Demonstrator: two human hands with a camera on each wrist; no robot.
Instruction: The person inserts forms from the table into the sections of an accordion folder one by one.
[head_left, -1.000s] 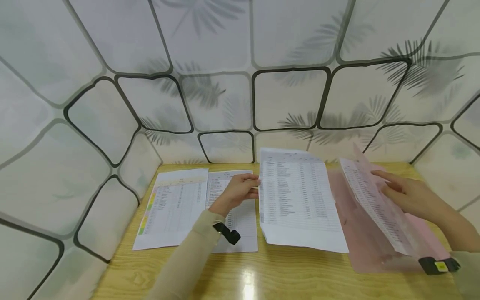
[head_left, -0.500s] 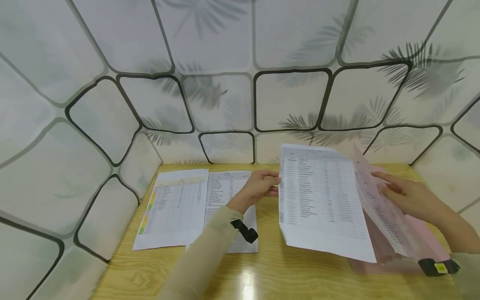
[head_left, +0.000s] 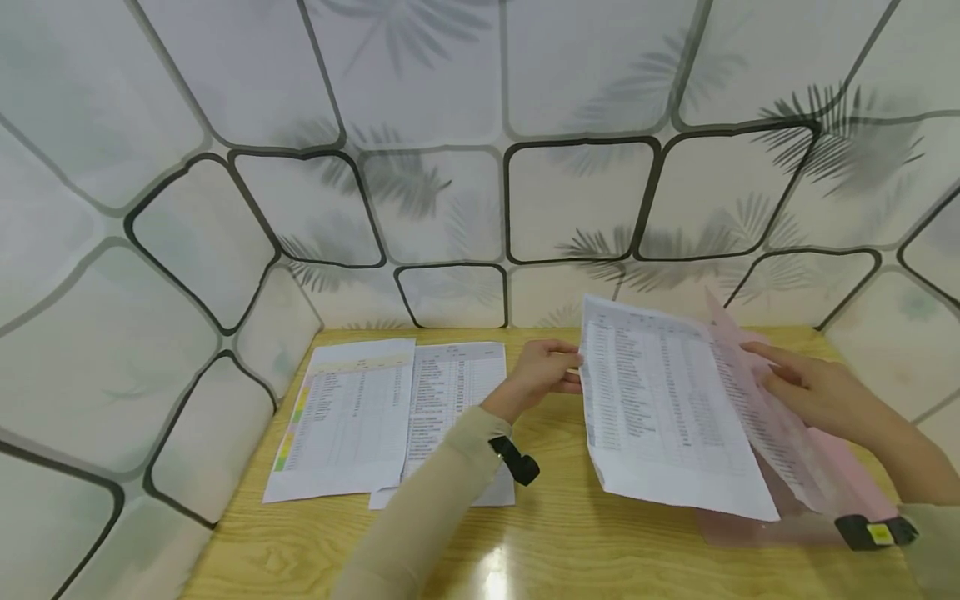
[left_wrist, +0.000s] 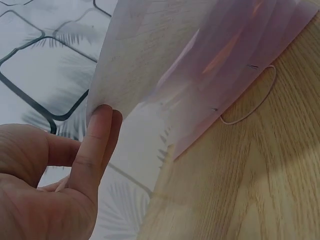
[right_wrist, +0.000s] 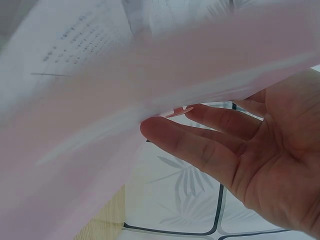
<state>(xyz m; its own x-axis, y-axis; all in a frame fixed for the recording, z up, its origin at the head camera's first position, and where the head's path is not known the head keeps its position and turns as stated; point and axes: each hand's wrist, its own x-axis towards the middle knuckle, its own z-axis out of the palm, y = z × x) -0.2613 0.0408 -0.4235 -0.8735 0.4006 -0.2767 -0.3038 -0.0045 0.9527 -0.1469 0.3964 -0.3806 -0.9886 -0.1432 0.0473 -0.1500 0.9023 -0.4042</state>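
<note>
My left hand [head_left: 558,371] pinches the left edge of a printed sheet [head_left: 660,408] and holds it tilted above the table. In the left wrist view the fingertips [left_wrist: 102,115] clamp that sheet [left_wrist: 150,55], with pink showing through it. The sheet's right edge lies under the raised flap [head_left: 757,408] of a pink translucent folder [head_left: 855,475] lying at the right. My right hand [head_left: 787,375] props the flap from its right side. In the right wrist view its straight fingers [right_wrist: 200,145] lie against the blurred pink flap [right_wrist: 150,100].
Two more printed sheets [head_left: 345,417] [head_left: 450,392] lie flat on the left of the wooden table [head_left: 525,542]. Patterned wall panels [head_left: 450,208] close in the back and both sides. A thin elastic loop [left_wrist: 250,107] lies on the table by the folder's edge.
My left hand has carried the printed sheet to the right, so its right edge is now under the folder's raised flap. The right hand has kept the flap up in the same place.
</note>
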